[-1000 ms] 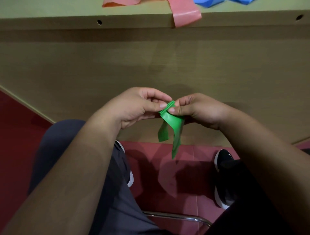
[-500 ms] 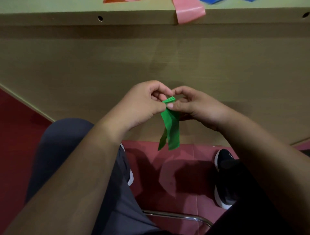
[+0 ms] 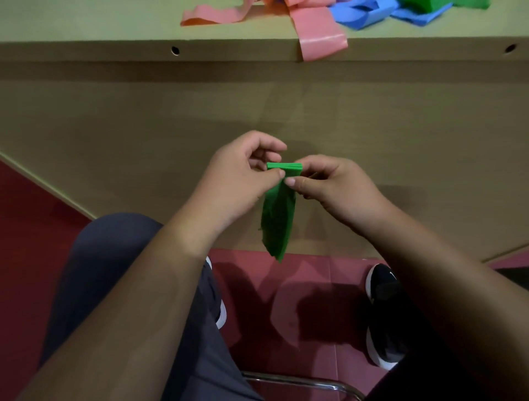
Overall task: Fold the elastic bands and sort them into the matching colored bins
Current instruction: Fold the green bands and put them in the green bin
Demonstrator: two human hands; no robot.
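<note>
- Well below the front edge of the tan wooden table [image 3: 114, 51], both hands hang in open air.
- Left hand [image 3: 237, 186] and right hand [image 3: 340, 191] pinch the smooth green elastic band [image 3: 279, 217] at its stacked folded top; its tail dangles limp.
- A glossy pink band [image 3: 320, 34] droops over that edge.

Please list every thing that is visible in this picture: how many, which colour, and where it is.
held band: one, green, in front of the desk, top folded, tail hanging down
pink bands: at least two, on the desk top; one end hangs over the edge
blue bands: count unclear, desk top, right of the pink ones
green bands: count unclear, desk top, far right
desk: one, light brown, two holes in its front edge
floor: red, below
chair bar: one, metal, bottom
shoes: two, black and white, on the floor
trousers: grey, bottom left
left hand: pinches the held band
right hand: pinches the held band
</note>
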